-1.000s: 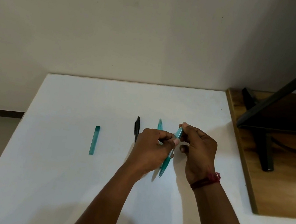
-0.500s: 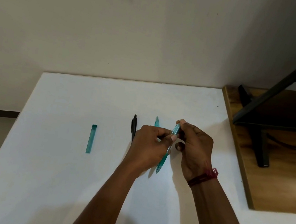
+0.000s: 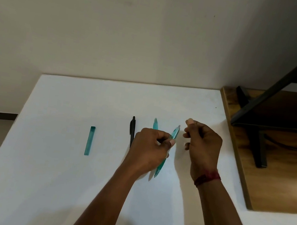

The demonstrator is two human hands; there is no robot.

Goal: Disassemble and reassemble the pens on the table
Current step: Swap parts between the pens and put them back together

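1. Over the white tabletop, the left hand has its grip pinched on a translucent teal plastic pen, held tilted with its tip toward the person.
2. The right hand is apart from that pen, its grip curled; I cannot tell whether it holds anything.
3. Farther out lie a flat teal plastic bar, a black pen and a second teal pen.

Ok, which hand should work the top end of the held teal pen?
Right. The left hand grips the teal pen mid-barrel, steadying it; the right hand hovers beside its upper end, apart from it.
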